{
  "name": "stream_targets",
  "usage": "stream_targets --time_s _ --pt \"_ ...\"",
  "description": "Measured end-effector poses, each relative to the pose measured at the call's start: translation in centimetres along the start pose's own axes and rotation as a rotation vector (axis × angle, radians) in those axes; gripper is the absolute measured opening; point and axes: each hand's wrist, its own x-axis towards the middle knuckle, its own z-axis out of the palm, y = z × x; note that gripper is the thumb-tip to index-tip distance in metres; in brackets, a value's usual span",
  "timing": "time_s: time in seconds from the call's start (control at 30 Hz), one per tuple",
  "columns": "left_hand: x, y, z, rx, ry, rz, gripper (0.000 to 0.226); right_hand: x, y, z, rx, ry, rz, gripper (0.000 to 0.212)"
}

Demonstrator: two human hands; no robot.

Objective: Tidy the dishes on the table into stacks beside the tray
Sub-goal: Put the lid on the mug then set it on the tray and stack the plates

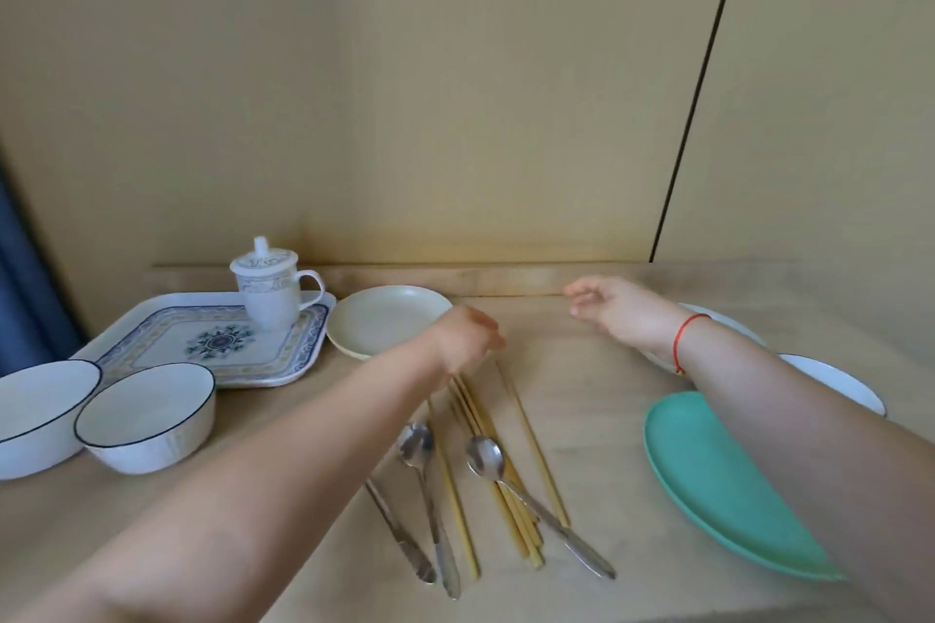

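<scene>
A cream plate point(379, 321) lies just right of the patterned tray point(167, 344). My left hand point(468, 336) hangs with curled fingers over that plate's right rim and the far tips of the chopsticks point(485, 450); its grip is hidden. Two white bowls with blue rims point(146, 415) point(35, 410) stand side by side in front of the tray. My right hand point(620, 311) hovers near the back ledge with loose, empty fingers. A green plate point(708, 481) and two white plates point(835, 379) point(733, 321) lie at the right, partly covered by my right arm.
A white lidded mug point(273, 291) stands on the tray's far right corner. Two spoons point(420, 450) point(485, 458) and another metal utensil point(394, 526) lie among the chopsticks mid-table. A low wooden ledge point(455, 276) and the wall close off the back.
</scene>
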Motion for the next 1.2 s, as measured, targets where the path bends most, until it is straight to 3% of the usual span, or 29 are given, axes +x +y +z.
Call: stream_targets --time_s 0.17,0.33,0.43,0.5,0.6,0.7,0.83,0.93,1.2 --pt "3.2 2.4 5.3 0.033 -0.083 0.020 0.035 -0.3 5.5 -5.7 0.051 0.230 0.147 0.038" --pt "6.0 4.1 10.0 0.029 -0.136 0.028 0.032 0.4 11.3 -10.0 -0.033 0.303 0.312 0.027" --pt "8.1 4.1 12.5 0.009 -0.185 -0.008 0.019 1.0 13.8 -11.3 -0.155 0.249 0.398 0.010" --pt "9.5 4.4 14.1 -0.022 -0.191 -0.026 0.012 1.7 15.2 -11.9 -0.254 0.201 0.408 0.010" --pt "10.7 4.7 16.0 -0.068 -0.230 -0.085 0.030 2.5 17.1 -12.1 -0.342 0.124 0.438 0.032" --pt "11.3 5.1 17.6 -0.109 -0.247 -0.081 0.023 3.2 18.3 -12.2 -0.391 0.067 0.514 0.023" --pt "12.4 5.3 18.8 -0.200 -0.244 -0.086 0.024 4.0 19.5 -12.2 -0.419 0.032 0.587 0.032" --pt "12.8 5.2 19.1 -0.228 -0.232 -0.084 0.013 4.5 19.7 -12.2 -0.436 0.016 0.608 0.030" --pt "12.0 4.7 16.6 -0.336 -0.178 -0.078 0.042 5.0 18.2 -12.0 -0.398 0.099 0.554 0.026"
